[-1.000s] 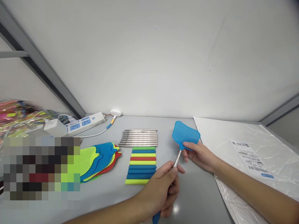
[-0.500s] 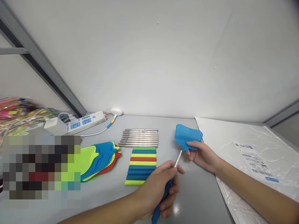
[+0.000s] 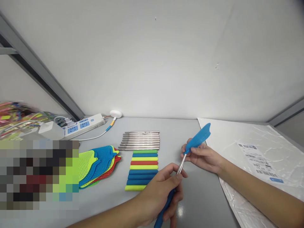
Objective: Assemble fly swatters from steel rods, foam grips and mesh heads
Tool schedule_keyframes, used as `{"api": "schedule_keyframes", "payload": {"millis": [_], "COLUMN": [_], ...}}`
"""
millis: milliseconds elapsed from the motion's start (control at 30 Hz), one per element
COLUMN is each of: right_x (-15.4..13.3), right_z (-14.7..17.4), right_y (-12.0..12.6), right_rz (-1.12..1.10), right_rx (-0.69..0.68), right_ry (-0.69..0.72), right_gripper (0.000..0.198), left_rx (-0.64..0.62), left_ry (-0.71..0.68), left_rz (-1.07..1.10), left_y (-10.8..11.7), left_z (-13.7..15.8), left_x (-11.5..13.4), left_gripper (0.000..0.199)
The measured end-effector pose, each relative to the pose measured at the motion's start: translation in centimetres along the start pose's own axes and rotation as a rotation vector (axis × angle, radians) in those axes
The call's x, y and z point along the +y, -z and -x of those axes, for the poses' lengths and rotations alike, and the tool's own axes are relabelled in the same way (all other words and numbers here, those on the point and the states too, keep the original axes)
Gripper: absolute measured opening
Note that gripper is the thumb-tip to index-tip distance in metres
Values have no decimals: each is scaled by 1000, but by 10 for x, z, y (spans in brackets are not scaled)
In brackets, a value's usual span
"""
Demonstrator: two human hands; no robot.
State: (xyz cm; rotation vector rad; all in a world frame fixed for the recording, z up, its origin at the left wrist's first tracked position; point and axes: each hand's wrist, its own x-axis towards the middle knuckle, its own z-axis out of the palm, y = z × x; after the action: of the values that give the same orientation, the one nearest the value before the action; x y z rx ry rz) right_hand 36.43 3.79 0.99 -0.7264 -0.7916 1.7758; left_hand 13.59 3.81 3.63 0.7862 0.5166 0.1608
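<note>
My left hand (image 3: pixel 163 193) is closed around a blue handle (image 3: pixel 163 212) with a thin metal rod (image 3: pixel 181 164) sticking out of its upper end. The rod's tip meets the neck of a blue perforated fly swatter head (image 3: pixel 198 138); how deep it sits in there I cannot tell. My right hand (image 3: pixel 201 156) pinches that neck, and the head is seen nearly edge-on. Left of my hands lie several coloured handle grips (image 3: pixel 144 163) in a column. Behind them is a row of metal rods (image 3: pixel 142 141). Further left, swatter heads (image 3: pixel 101 163) in yellow, blue and red overlap in a pile.
A white plastic mailer (image 3: pixel 249 148) with a label covers the table's right side. At the back left are a power strip (image 3: pixel 86 125), a cable and a white round device (image 3: pixel 116 114). Colourful bagged items (image 3: pixel 19 117) lie at the far left, beside a pixelated area.
My right hand has turned the blue swatter head from showing its mesh face to nearly edge-on. Its neck, apart from the rod before, now meets the rod's tip.
</note>
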Motion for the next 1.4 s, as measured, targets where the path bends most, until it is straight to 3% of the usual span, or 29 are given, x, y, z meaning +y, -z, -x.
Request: {"api": "schedule_keyframes", "payload": {"millis": [433, 967, 1400], "right_x": [3, 9, 13], "right_z": [2, 3, 9], "right_y": [4, -9, -23], "right_rz": [-46, -119, -86], "right_rx": [-34, 89, 134], "right_ry": [40, 14, 24], "right_gripper": [13, 8, 5], "left_rx": [-71, -83, -81], "left_ry": [8, -30, 116], "left_rz": [16, 8, 146], "left_y": [1, 1, -2], "left_z": [1, 4, 14], "left_x": [-2, -1, 10], "left_gripper": [19, 25, 24]}}
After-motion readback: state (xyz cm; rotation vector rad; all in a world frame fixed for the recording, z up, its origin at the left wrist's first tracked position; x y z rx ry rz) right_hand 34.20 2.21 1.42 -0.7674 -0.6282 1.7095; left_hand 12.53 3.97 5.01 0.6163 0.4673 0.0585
